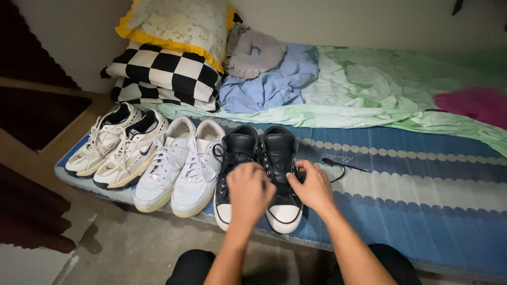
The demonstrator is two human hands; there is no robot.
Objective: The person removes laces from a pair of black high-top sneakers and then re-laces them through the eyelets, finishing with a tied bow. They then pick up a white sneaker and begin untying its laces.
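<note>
Both hands are closed over the lacing of a black leather high-top sneaker with a white rubber toe cap, the right shoe of a pair standing at the front edge of the mattress. Left hand is curled into a loose fist over the tongue area, fingers bent under so what they pinch is hidden; it looks shut on the lace, though the lace itself cannot be seen inside it. Right hand grips the shoe's outer side by the eyelets, thumb and fingers pressed together on the lace there. A loose black lace end trails off onto the blue patterned mattress cover just beside that hand.

Touching it on the left stands the matching black high-top, then a pair of plain white low sneakers, then a pair of white and black mesh running shoes near the mattress's left corner. Behind lie a crumpled green sheet, blue cloth, a grey neck pillow, and a black-and-white checked pillow under a yellow-edged one.

Judging by the hold, the lacing is being worked midway up the shoe; the next pull would call for holding the shoe steady while drawing the lace.
</note>
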